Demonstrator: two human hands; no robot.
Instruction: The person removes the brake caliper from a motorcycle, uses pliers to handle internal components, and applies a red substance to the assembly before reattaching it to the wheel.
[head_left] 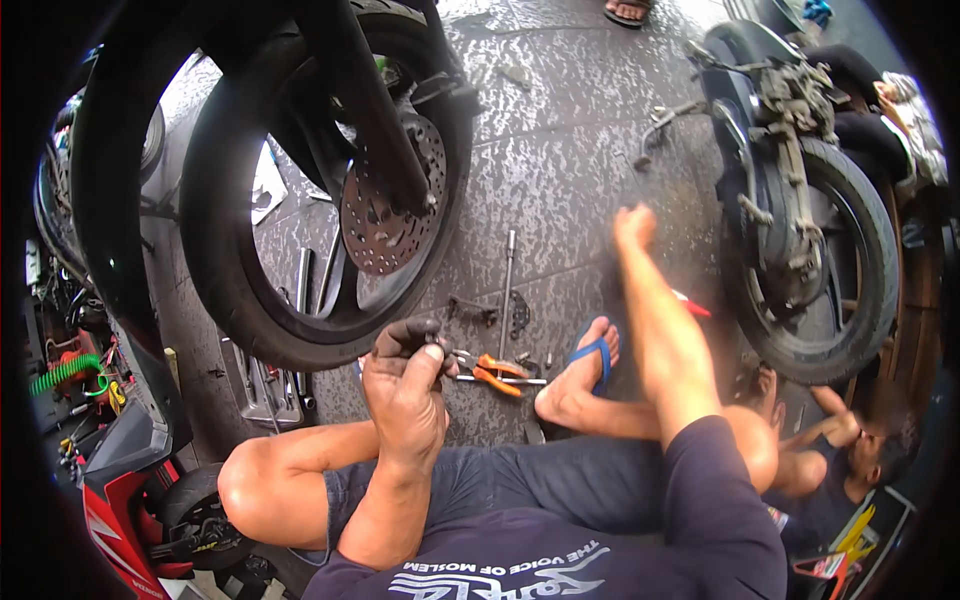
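Note:
My left hand (408,390) is raised beside the motorcycle wheel (225,300). Its blackened fingers are curled against the thumb, pinching a small dark piece too small to name. Stretched out ahead over the wet floor, my right hand (635,228) looks curled closed, slightly blurred; whatever it may hold is hidden. Pliers with orange handles (497,374) lie on the floor just right of my left hand. Beyond them are a long metal T-bar wrench (509,285) and a dark chain-like part (519,315). A perforated brake disc (395,205) sits on the wheel.
A metal tool tray (262,400) lies under the wheel's near side. At right stands another motorcycle wheel (870,310) with its swingarm; a person (850,445) crouches close to it. A red motorcycle panel (115,530) is at lower left. Another person's sandalled foot (627,12) shows at the top.

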